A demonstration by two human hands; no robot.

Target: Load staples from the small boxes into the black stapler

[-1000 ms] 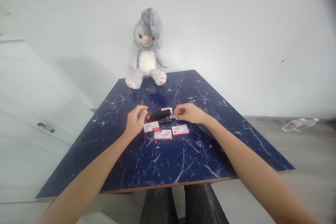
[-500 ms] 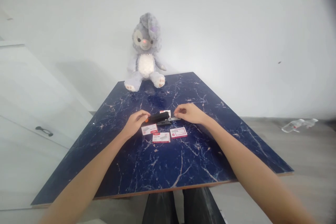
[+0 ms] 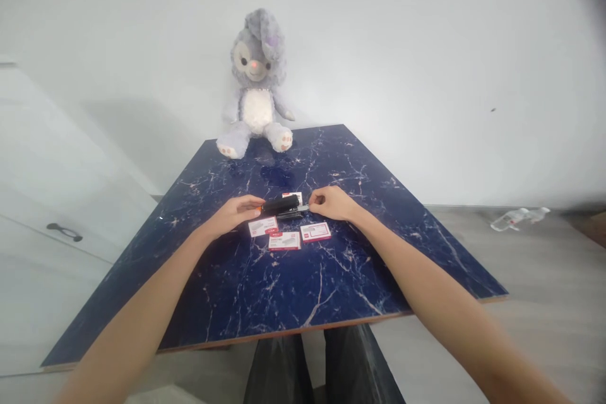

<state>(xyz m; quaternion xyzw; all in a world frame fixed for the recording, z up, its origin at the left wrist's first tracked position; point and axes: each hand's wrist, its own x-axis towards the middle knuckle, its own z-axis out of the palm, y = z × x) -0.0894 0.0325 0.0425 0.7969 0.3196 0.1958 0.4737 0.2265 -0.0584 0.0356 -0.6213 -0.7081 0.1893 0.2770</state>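
Observation:
A black stapler [image 3: 280, 205] with an orange end lies across the middle of the table. My left hand [image 3: 235, 213] grips its orange left end between thumb and fingers. From the stapler's right end sticks out a metal strip [image 3: 303, 207], and the fingertips of my right hand [image 3: 329, 203] are pinched together at it, hiding its tip. Just in front lie red and white staple boxes: one on the left [image 3: 262, 227], one in the middle [image 3: 285, 241], one on the right [image 3: 315, 231]. Another red and white box [image 3: 292, 197] is partly hidden behind the stapler.
The blue marbled table [image 3: 293, 303] reaches to the wall. A grey plush rabbit [image 3: 258, 88] sits at its back edge. To the left stands a white cabinet with a dark handle [image 3: 64, 231]. Clear plastic bottles [image 3: 518, 219] lie on the floor at right.
My right fingertips have come down to the metal strip, and less of it shows. My left hand stays at the orange end. The whole view has shifted slightly.

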